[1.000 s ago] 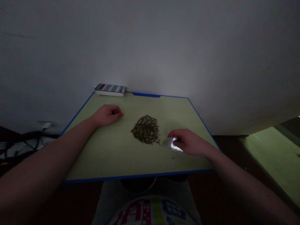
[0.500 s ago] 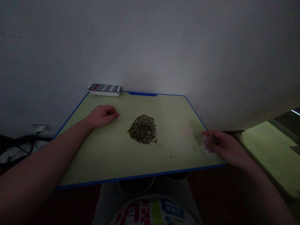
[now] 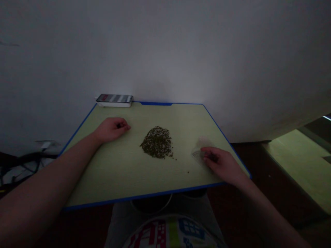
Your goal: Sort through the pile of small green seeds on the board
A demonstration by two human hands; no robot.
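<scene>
In the head view, the left hand (image 3: 111, 130) rests on the bench (image 3: 116, 175), its fingers curled inward and the tips brought together; whether something small is kept inside them, I cannot tell. The heap of small dark grains (image 3: 156, 142) lies on the bench to the right of these fingers and a little nearer to the person, well apart from them. The right hand (image 3: 224, 165) is at the other side of the heap, and its fingers are pinching a thin transparent piece (image 3: 198, 155), which extends from the fingertips toward the heap but is apart from it; its exact shape is blurred. Just beyond these fingertips there is a pale, blurred patch (image 3: 203, 141) on the bench. A few loose grains lie between the heap and the right fingers, and one single grain (image 3: 188, 172) is nearer to the person. Farther than the left fingers, at the far left corner of the bench, a phone (image 3: 114, 98) lies on a white box (image 3: 113, 104), close to the wall (image 3: 165, 51).
</scene>
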